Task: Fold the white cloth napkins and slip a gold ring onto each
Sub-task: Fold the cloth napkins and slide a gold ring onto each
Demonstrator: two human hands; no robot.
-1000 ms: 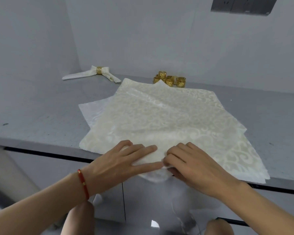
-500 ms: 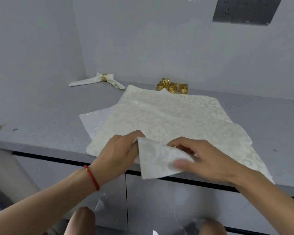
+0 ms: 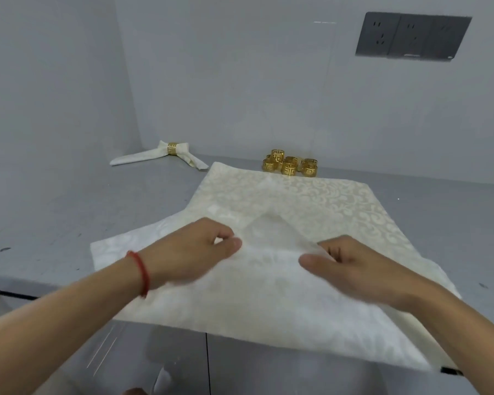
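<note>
1. Far left on the counter (image 3: 54, 212): folded napkin (image 3: 143, 158) with a ring (image 3: 172, 148) already on it.
2. Left hand (image 3: 188, 252), red bracelet (image 3: 141, 270) at the wrist: thumb and fingers pinch the top napkin (image 3: 268, 295).
3. Top napkin: near centre, on the stack (image 3: 325, 201), near corner lifted and turned far-ward.
4. Loose rings (image 3: 290, 166): clustered just beyond the stack's far edge.
5. Right hand (image 3: 351, 266): fingers curled, pinching the same fold.
6. Sockets (image 3: 411, 35): far right wall.

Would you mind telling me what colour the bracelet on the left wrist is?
Red: a thin red bracelet, clearest in the head view.
</note>
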